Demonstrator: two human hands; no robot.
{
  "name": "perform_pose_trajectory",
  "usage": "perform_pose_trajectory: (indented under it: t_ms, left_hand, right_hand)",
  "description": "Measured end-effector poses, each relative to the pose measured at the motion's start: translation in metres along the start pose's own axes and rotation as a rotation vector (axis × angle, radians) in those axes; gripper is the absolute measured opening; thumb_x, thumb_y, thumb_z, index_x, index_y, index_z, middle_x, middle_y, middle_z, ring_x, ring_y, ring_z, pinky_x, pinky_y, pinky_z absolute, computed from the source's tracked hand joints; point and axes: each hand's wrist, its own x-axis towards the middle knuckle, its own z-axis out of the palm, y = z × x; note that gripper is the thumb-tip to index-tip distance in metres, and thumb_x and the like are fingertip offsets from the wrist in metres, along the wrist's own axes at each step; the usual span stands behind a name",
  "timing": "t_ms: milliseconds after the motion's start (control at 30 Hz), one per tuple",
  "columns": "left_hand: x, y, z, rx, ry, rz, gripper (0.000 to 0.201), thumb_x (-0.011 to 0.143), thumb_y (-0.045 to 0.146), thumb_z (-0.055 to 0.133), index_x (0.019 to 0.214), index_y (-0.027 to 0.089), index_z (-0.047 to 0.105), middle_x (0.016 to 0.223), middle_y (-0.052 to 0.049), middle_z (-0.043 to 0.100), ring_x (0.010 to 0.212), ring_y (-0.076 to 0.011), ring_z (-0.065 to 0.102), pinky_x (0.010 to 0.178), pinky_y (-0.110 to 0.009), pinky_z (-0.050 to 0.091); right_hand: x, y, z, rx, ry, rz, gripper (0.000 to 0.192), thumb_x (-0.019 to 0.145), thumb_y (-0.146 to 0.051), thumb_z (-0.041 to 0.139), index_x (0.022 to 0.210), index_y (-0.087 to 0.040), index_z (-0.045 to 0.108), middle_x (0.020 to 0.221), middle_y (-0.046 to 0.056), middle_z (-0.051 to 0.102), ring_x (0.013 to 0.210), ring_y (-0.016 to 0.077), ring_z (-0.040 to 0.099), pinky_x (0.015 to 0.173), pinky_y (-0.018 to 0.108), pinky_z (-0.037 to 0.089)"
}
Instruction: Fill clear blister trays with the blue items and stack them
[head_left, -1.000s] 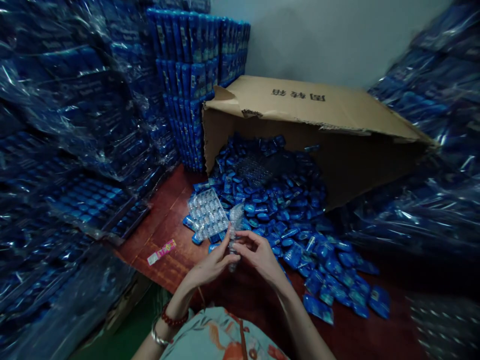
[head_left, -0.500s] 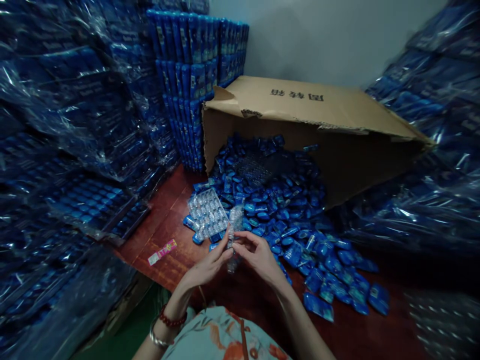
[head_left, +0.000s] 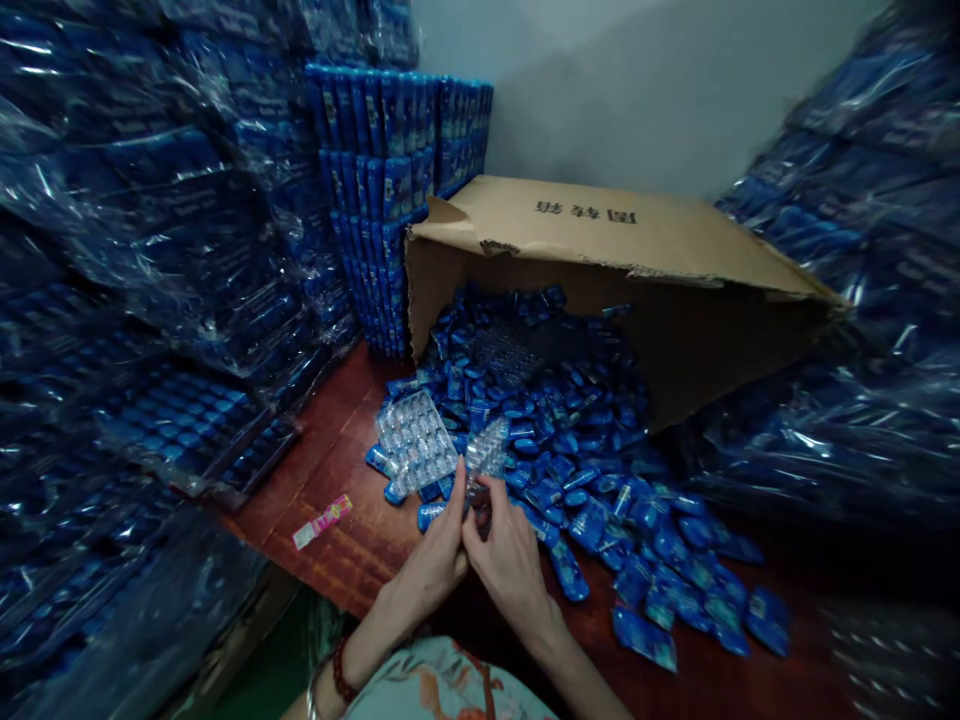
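Observation:
My left hand and my right hand meet at the near end of a clear plastic tray with moulded pockets. The tray stands tilted, seen nearly edge-on, its far end over the heap of blue packets. My right thumb and index finger pinch its edge. The left fingers lie straight and close together along its left side; their grip is partly hidden. Just left of the fingertips, a second clear pocketed tray rests on some packets.
A cardboard box lies on its side behind the heap, packets spilling from it. Film-wrapped blue stacks rise at left, with more stacks at right. A pink-and-white strip lies on the red-brown surface.
The held tray has turned from edge-on, so more of its pocketed face shows. My right hand has swung closer to my left, and both sit slightly lower in view.

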Motion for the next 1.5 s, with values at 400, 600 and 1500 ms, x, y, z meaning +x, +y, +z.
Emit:
perform_pose_trajectory:
  t_ms: [400, 600, 1500]
  left_hand:
    - [0.027, -0.008, -0.009, -0.312, 0.51, -0.014, 0.077, 0.089, 0.035, 0.043, 0.146, 0.021, -0.007, 0.135, -0.016, 0.045, 0.107, -0.0211, 0.059, 0.094, -0.037, 0.046]
    - [0.05, -0.024, -0.09, -0.654, 0.875, -0.136, 0.088, 0.077, 0.023, 0.06, 0.146, 0.023, 0.004, 0.109, -0.01, 0.063, 0.076, -0.015, 0.067, 0.072, -0.028, 0.055]
    - [0.09, 0.004, -0.031, -0.659, 0.881, 0.06, 0.077, 0.084, 0.031, 0.053, 0.143, 0.031, 0.003, 0.118, -0.01, 0.053, 0.071, -0.0119, 0.065, 0.061, -0.024, 0.055]
  right_hand:
    - [0.019, 0.009, -0.03, -0.1, 0.216, -0.392, 0.016, 0.089, -0.012, 0.037, 0.091, -0.02, 0.05, 0.08, 0.003, 0.058, 0.073, 0.0155, 0.058, 0.065, 0.026, 0.045]
    - [0.048, 0.018, -0.045, 0.041, 0.257, -0.25, 0.018, 0.09, -0.016, 0.036, 0.088, -0.021, 0.053, 0.082, 0.003, 0.057, 0.077, 0.0158, 0.057, 0.071, 0.028, 0.045]
    - [0.062, -0.003, 0.031, 0.769, 0.045, 0.001, 0.077, 0.076, -0.032, 0.06, 0.143, -0.024, 0.022, 0.132, 0.011, 0.043, 0.12, 0.0235, 0.044, 0.086, 0.034, 0.048]
